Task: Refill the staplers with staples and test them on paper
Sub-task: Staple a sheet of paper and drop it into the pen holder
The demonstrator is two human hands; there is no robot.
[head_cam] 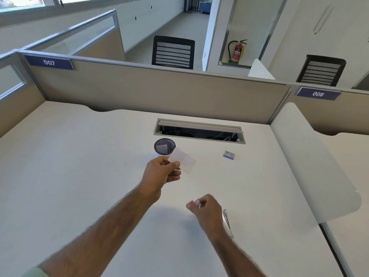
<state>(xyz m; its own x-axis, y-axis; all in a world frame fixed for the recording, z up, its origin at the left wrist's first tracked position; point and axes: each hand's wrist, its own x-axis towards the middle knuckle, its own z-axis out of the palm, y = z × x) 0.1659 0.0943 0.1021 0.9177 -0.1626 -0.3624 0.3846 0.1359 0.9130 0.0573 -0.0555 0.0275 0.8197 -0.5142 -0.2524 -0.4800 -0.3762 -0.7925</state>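
Fingers (175, 174) of the left hand (159, 172) pinch one end of a paper slip (186, 162) against the thumb, holding it above the desk (79, 156). The right hand's (208, 213) fingers (191, 205) curl tight round a small stapler (197, 202), of which only a red-and-silver tip shows, blurred. On the desk, the open cable hatch (199, 130) lies at the back. The mesh cup (164, 146) stands just behind the slip with something grey inside. A staple box (229, 154) sits well to the right of the cup. A thin shiny item (226, 220) lies by the right wrist; what it is I cannot tell. The slip's long axis runs from the left thumb down and rightward, so its free end points toward the right hand's side. From the stapler, the slip lies forward and a little left, well apart, and the right hand is the nearer to the body. This looks like the testing step. Either the stapler goes forward to meet the free end, or the left hand brings the slip back to its mouth. A faint mark shows on the slip, but whether it is a staple cannot be told.
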